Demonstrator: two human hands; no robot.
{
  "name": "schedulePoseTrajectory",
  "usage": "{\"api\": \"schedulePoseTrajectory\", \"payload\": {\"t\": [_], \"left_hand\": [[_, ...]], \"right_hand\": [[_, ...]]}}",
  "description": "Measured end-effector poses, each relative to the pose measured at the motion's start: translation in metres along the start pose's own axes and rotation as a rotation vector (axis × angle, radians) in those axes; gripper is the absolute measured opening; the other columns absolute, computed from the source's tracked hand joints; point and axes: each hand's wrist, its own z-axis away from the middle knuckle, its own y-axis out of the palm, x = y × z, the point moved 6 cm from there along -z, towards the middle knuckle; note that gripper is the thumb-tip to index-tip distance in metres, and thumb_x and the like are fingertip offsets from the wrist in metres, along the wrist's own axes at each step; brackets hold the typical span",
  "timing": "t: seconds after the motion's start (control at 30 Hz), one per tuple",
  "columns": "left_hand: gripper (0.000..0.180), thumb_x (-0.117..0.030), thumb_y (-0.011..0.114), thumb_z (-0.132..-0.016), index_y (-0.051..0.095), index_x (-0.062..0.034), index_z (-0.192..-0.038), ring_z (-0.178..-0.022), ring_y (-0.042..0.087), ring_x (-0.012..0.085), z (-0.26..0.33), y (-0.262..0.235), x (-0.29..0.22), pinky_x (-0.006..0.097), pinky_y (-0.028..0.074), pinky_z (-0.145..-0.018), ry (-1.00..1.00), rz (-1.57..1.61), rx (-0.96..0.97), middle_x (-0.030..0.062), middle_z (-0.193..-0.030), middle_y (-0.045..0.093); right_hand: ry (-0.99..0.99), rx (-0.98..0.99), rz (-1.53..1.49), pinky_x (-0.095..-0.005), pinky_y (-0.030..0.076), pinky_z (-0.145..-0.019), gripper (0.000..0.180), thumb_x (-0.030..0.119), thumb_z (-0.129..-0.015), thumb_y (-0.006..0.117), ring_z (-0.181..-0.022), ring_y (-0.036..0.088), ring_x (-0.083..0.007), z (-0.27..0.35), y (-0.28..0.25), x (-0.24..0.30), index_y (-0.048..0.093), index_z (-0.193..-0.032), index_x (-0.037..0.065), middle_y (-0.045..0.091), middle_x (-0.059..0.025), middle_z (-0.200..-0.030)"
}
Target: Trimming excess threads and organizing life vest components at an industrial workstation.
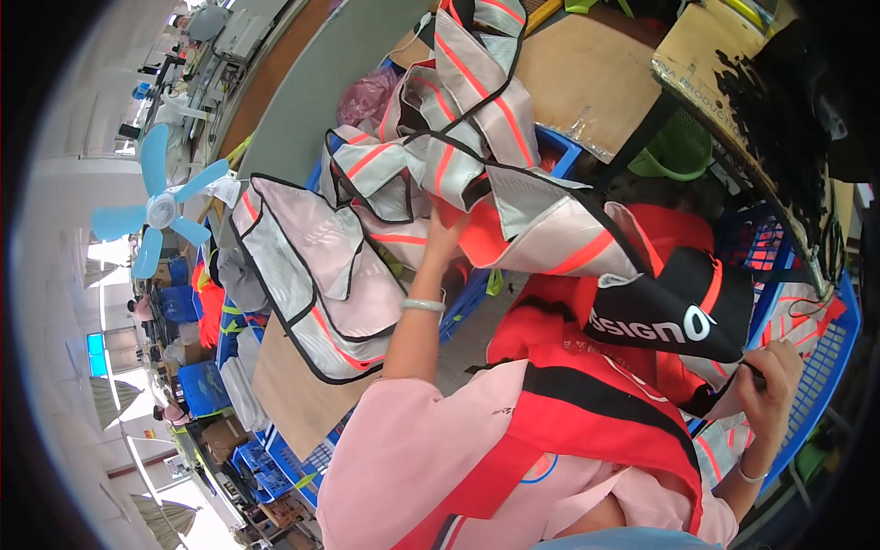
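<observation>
A long, folded run of sewn fabric pieces (pixel 559 220), whitish grey with orange-red stripes and black bound edges, stretches across the middle. My left hand (pixel 446 236) reaches up into it and grips the fabric beside a red-orange patch; its fingertips are partly hidden by the folds. At the right, my right hand (pixel 773 385) is closed in a pinch on the black edge of the same fabric. Between the hands hangs a black panel (pixel 683 307) with white lettering and an orange stripe. Left of my left forearm lies another striped, black-edged piece (pixel 321 266).
Blue plastic baskets (pixel 830 367) stand at the right and under the fabric. A worn board-topped table (pixel 715 101) juts in at upper right, near a green basket (pixel 676 147). Cardboard (pixel 587 82) lies behind; a blue fan (pixel 161 211) is at the left.
</observation>
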Motion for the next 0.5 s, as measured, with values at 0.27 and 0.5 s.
{"api": "schedulePoseTrajectory", "payload": {"t": [0.27,0.5], "left_hand": [[0.013,-0.006,0.057,-0.085,0.060,-0.0081,-0.096,-0.085,0.060,0.0166,-0.006,-0.034,-0.078,0.035,0.053,-0.077,0.115,0.878,-0.126,0.0024,-0.095,0.061],[0.015,-0.024,0.056,-0.085,0.050,-0.0113,-0.089,-0.084,0.058,0.0211,0.036,-0.136,-0.286,0.039,0.051,-0.080,0.645,0.735,-0.633,0.0043,-0.088,0.053]], "right_hand": [[0.178,-0.010,0.002,-0.0385,0.038,-0.059,0.013,0.003,-0.068,0.064,-0.064,0.051,-0.0281,0.015,0.014,-0.022,0.057,-0.079,0.003,0.051,-0.0099,-0.066],[-0.003,-0.005,-0.034,-0.0387,0.038,-0.058,0.016,0.007,-0.064,0.066,-0.063,0.053,-0.0281,-0.018,0.046,0.008,0.058,-0.077,0.006,0.052,-0.0085,-0.065]]}}
